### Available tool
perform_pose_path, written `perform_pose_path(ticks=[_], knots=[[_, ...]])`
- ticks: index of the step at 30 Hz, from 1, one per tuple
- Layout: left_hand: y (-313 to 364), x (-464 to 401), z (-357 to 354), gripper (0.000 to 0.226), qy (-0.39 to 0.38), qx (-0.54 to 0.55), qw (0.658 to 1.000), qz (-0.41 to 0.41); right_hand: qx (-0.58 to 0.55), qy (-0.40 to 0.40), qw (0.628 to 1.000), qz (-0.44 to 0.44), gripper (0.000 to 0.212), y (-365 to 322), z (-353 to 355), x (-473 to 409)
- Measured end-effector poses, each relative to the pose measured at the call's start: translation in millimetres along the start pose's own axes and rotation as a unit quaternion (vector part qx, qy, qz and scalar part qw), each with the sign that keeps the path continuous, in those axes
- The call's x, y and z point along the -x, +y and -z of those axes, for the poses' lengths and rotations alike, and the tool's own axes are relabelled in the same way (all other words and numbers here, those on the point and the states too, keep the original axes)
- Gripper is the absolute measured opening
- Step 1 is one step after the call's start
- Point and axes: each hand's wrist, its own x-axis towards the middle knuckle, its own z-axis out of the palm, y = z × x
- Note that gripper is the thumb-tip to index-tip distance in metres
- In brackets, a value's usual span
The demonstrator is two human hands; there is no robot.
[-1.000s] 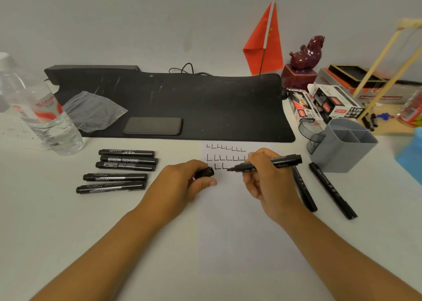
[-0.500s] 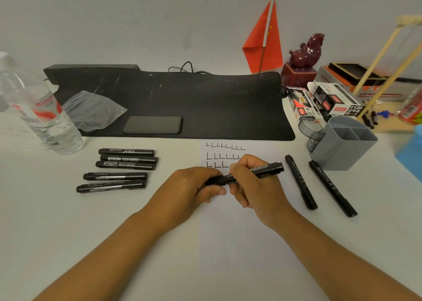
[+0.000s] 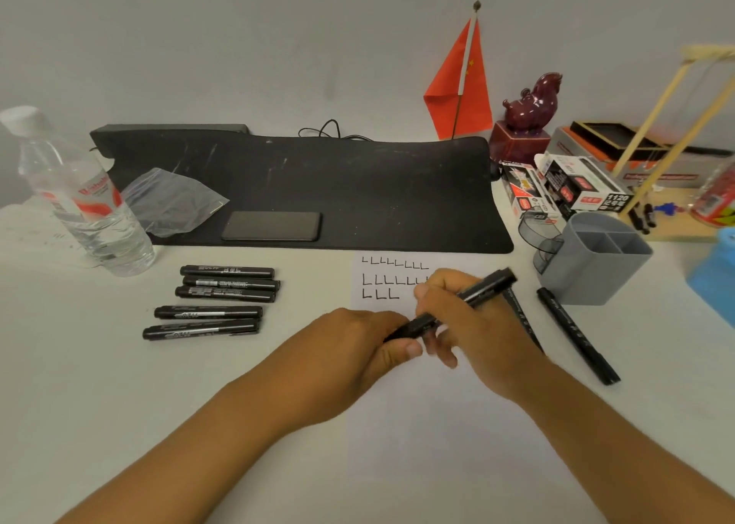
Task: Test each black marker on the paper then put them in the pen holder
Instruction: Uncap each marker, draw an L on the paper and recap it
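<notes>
At frame centre, over paper [image 3: 417, 424]: left hand [image 3: 358, 348] pinching cap end, right hand [image 3: 473, 324] curled round barrel of black marker [image 3: 477, 290]. Left of centre, five markers [image 3: 214, 302] lying. Right side, two markers [image 3: 576, 334] near grey pen holder [image 3: 596, 273].

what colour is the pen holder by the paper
Grey pen holder, clearest in the head view.

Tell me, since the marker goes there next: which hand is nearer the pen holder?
Right. The right hand sits just left of the grey pen holder; the left hand is farther left.
</notes>
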Motion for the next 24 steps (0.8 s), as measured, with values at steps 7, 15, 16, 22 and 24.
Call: perform_pose_path(ticks=[7, 15, 16, 22, 24], knots=[[-72.2, 60.7, 39.2, 0.008, 0.173, -0.235, 0.945, 0.149, 0.476, 0.205, 0.841, -0.157, 0.042, -6.1, 92.6, -13.1], [-118.0, 79.1, 34.2, 0.025, 0.117, -0.304, 0.927, 0.185, 0.721, 0.145, 0.661, -0.149, 0.038, 47.7, 103.2, -17.3], [-117.8, 78.2, 34.4, 0.025, 0.113, -0.305, 0.929, 0.177, 0.734, 0.131, 0.65, -0.145, 0.039, 51.7, 102.6, -17.2], [-118.0, 77.3, 38.8, 0.02, 0.099, -0.311, 0.935, 0.14, 0.711, 0.139, 0.665, -0.18, 0.046, 59.2, 103.9, -22.4], [-116.9, 77.6, 40.0, 0.019, 0.11, -0.303, 0.939, 0.121, 0.707, 0.149, 0.669, -0.175, 0.048, 59.6, 104.4, -22.0]])
